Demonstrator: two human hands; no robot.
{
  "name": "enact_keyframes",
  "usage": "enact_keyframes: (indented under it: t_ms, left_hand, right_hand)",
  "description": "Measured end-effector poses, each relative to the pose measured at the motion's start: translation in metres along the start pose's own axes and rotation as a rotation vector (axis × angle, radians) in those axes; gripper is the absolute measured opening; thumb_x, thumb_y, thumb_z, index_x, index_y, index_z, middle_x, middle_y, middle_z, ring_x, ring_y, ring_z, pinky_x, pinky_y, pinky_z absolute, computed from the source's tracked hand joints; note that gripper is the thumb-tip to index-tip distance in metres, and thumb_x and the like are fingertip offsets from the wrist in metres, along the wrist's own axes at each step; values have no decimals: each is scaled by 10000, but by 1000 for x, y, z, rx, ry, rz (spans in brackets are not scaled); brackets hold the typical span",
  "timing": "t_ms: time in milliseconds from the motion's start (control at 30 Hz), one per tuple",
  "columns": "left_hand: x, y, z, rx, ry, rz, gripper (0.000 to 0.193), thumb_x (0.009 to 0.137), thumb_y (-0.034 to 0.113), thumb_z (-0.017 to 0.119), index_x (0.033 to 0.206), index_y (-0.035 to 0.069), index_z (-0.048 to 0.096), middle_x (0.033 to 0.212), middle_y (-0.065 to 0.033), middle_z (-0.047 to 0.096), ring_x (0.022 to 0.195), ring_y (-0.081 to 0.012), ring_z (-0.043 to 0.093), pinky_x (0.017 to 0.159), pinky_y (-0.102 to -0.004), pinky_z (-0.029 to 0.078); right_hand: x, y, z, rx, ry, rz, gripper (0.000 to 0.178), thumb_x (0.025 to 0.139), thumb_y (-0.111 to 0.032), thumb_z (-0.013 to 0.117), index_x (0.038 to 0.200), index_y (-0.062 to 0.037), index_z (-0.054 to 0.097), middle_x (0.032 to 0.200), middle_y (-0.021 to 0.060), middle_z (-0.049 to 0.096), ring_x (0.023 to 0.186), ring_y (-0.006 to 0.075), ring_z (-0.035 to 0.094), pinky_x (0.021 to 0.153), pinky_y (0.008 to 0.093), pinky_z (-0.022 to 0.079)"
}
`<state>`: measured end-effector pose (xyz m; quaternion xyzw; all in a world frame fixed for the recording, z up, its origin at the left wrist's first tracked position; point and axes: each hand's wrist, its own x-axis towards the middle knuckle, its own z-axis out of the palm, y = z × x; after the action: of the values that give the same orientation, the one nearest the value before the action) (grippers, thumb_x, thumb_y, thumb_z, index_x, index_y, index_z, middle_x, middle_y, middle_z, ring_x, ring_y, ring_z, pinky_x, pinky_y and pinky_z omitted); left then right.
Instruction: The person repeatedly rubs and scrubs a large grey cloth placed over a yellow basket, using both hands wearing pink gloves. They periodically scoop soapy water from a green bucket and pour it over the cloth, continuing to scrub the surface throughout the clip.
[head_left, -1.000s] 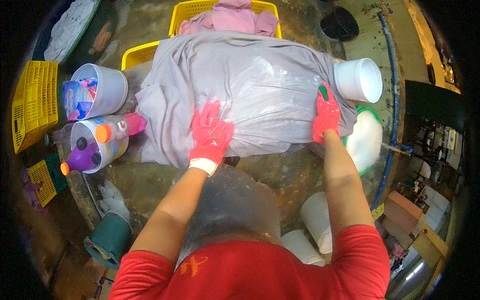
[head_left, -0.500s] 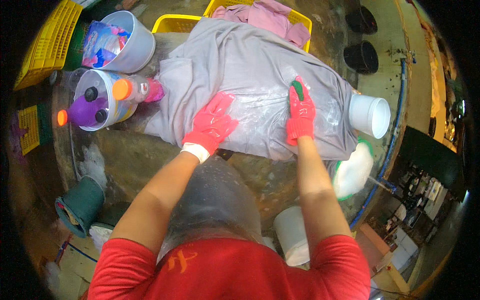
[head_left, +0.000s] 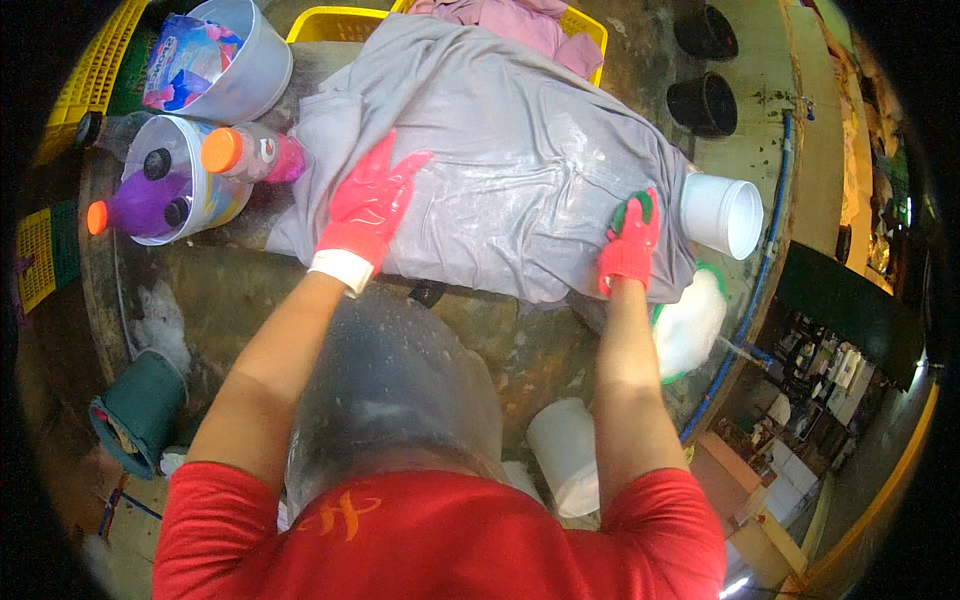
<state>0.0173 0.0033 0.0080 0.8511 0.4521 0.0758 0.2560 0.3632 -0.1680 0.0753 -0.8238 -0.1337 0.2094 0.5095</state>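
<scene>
A wet grey cloth (head_left: 480, 170), wrinkled and streaked with white suds, lies spread over the work surface. On its left part rests my left hand (head_left: 372, 200) in a pink rubber glove, fingers stretched and spread, with nothing in it. Toward the cloth's right side, my right hand (head_left: 632, 248), also gloved in pink, is closed round a green scrubber (head_left: 634, 210) and presses it against the fabric. The scrubber's underside is hidden. To the left of the cloth lies a clear bottle with an orange cap (head_left: 222, 150) and pink contents.
At left stand a white bucket (head_left: 205, 190) with purple bottles and a larger tub (head_left: 265, 75) holding a detergent bag. A white pail (head_left: 740, 217) lies at right, near a suds-filled green-rimmed basin (head_left: 690, 325). Yellow crates (head_left: 335, 22) with pink cloth are behind.
My right hand has moved right and toward me with the scrubber across the cloth. My left hand has slid left and a little farther away. The whole view has shifted slightly.
</scene>
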Motion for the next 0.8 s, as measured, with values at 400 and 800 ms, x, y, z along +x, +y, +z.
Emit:
enact_keyframes:
  t_ms: [400, 800]
  left_hand:
    - [-8, -35, -23, 34, -30, -159, 617, 1085, 207, 510, 1688, 255, 392, 1672, -181, 446, 1501, -375, 487, 1211, -445, 443]
    - [-4, -39, -19, -57, 101, -131, 578, 1045, 122, 553, 1619, 137, 490, 1482, -195, 627, 1318, -356, 636, 1115, -433, 506]
  right_hand:
    - [-31, 12, 55, -578, -433, -359, 779, 872, 66, 629, 1615, -116, 481, 1634, 134, 509, 1394, 304, 607, 1160, 406, 489]
    - [-105, -32, 204, -769, -937, -593, 649, 1007, -163, 580, 1644, -134, 460, 1549, 218, 588, 1389, 397, 600, 1144, 497, 494]
